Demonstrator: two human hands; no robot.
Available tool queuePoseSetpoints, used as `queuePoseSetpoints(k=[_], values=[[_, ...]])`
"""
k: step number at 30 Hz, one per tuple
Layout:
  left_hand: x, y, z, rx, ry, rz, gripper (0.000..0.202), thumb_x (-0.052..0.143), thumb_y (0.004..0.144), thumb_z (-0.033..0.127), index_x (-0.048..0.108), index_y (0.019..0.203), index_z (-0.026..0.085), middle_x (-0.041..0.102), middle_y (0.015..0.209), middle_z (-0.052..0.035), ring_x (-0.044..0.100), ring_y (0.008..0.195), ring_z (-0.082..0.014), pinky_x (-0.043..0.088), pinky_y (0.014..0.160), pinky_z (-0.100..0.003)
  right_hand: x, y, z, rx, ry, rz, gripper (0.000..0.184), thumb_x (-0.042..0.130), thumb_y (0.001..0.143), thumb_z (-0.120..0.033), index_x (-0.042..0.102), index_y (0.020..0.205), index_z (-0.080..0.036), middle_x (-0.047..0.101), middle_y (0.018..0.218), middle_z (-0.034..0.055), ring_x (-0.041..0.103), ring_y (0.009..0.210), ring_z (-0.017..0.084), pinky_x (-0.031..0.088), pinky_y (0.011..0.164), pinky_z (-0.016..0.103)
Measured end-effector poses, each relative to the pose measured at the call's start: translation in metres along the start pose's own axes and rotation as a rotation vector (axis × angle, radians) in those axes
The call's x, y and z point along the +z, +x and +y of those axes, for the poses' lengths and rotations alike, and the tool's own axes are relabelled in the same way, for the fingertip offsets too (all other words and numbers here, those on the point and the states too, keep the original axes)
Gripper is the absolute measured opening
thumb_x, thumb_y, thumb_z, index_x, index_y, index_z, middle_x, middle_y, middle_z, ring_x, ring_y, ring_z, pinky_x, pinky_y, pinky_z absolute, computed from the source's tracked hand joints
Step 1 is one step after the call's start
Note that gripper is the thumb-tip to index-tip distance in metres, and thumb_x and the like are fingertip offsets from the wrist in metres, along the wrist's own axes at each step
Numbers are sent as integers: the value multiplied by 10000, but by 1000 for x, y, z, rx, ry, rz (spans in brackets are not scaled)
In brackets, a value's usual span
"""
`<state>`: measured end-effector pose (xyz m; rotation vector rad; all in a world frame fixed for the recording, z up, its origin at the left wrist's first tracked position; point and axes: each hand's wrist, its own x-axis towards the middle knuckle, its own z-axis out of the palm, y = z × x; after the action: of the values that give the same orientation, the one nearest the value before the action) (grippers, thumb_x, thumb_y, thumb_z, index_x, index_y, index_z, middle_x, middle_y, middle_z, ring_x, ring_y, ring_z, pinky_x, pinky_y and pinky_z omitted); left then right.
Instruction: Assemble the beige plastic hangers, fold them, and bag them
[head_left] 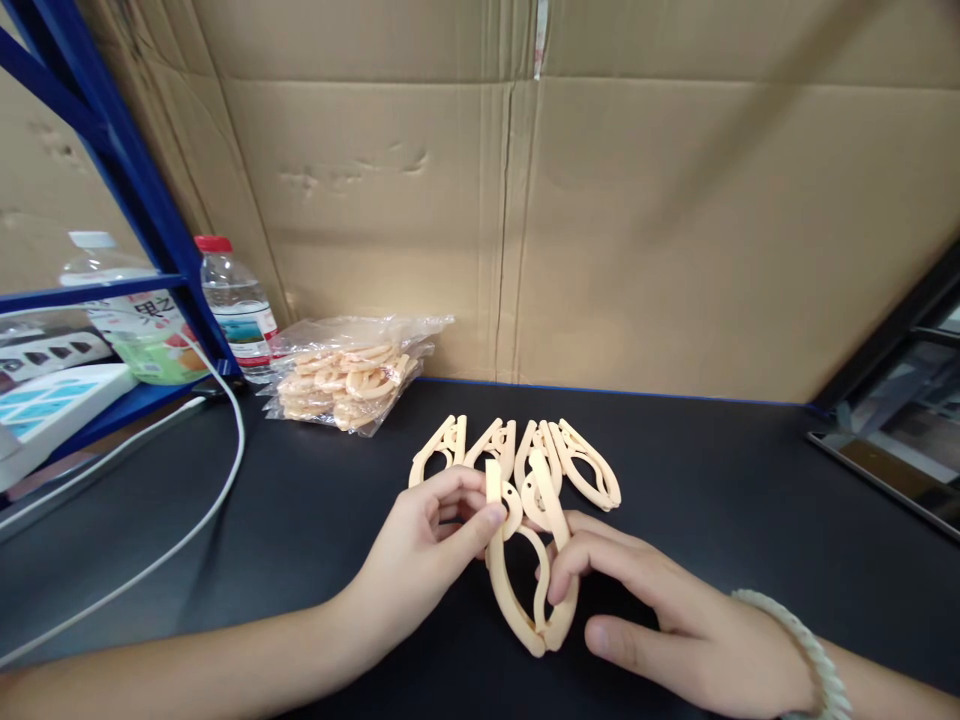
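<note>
A peach-coloured folding hanger (556,515), folded into a leaf-like loop, is held up over the black table in front of me. My left hand (420,545) pinches its upper left part between thumb and fingers. On the other side, my right hand (660,610) has its fingers around the hanger's right arm, some of them hidden behind it, while the thumb stands apart. The two upper ends of the hanger spread away from each other. Just beyond it, several similar folded hangers (589,463) lie in a row on the table, partly covered by my left hand and the held hanger.
A clear plastic bag (352,375) of more hangers lies at the back left. Behind it stands a red-capped water bottle (236,310) beside a blue shelf frame (142,190). A white cable (236,470) loops over the table's left. Cardboard (675,220) walls the back.
</note>
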<state>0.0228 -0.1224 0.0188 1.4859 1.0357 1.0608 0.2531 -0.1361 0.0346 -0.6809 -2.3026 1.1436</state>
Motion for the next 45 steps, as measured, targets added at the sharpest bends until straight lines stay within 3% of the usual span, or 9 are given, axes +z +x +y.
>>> queuePoseSetpoints(k=[8,17,22,27,31,34,40,42,45], values=[[-1,0,-3,-5,-1,-13,195,651,823,348,598,820,161,614,783,-28,587,744,-166,494,688,-278,0,-2,0,10,3,-37,132,535,927,-238,582,1051,-232,598,1145,59,565,1055,185,452,983,346],[3,-1,0,-36,-125,-136,188,667,817,281,638,970,176,657,942,-55,628,828,-176,529,671,-262,-7,-7,3,25,-64,-59,461,569,919,-284,487,1373,-306,427,1465,67,384,1354,250,356,1096,411],[0,1,-2,-56,-108,-59,270,686,785,274,641,1032,174,660,995,-79,650,799,-179,557,711,-303,-29,-12,12,106,-45,83,433,549,925,-365,518,1352,-300,575,1307,70,478,1267,267,349,1086,484],[-7,0,0,-12,13,-35,207,637,809,292,651,980,177,662,953,-82,646,776,-194,556,644,-295,-63,-11,32,244,-70,429,388,533,911,-483,638,1191,-237,615,1207,94,565,1098,272,459,969,445],[-21,2,6,173,322,-18,165,562,859,270,647,992,217,672,974,-69,641,876,-220,535,763,-331,-79,-14,56,372,-213,488,426,458,912,-576,651,935,-197,645,871,55,577,732,195,498,662,335],[-29,5,4,378,647,-49,234,536,874,239,624,1091,248,651,1106,-70,587,1040,-248,473,914,-377,-78,-16,69,429,-405,443,436,406,922,-590,595,855,-202,595,776,31,545,688,194,473,642,340],[-31,7,-17,477,1038,-140,531,579,852,306,464,1371,279,440,1458,-87,308,1370,-345,239,1114,-533,-65,-16,69,454,-648,338,450,333,943,-579,570,951,-196,561,1077,125,554,999,272,458,907,477],[-29,8,-24,446,1092,-161,593,585,853,376,410,1416,308,347,1525,-80,244,1401,-375,156,1123,-586,-59,-14,66,410,-714,325,471,351,943,-569,547,1141,-190,479,1300,162,457,1211,315,399,1000,524],[-27,9,-27,424,1132,-184,616,588,840,464,403,1418,354,248,1571,-69,203,1407,-422,90,1100,-650,-46,-9,60,273,-826,213,580,402,946,-534,342,1438,-232,230,1546,130,187,1419,334,259,1103,569]])
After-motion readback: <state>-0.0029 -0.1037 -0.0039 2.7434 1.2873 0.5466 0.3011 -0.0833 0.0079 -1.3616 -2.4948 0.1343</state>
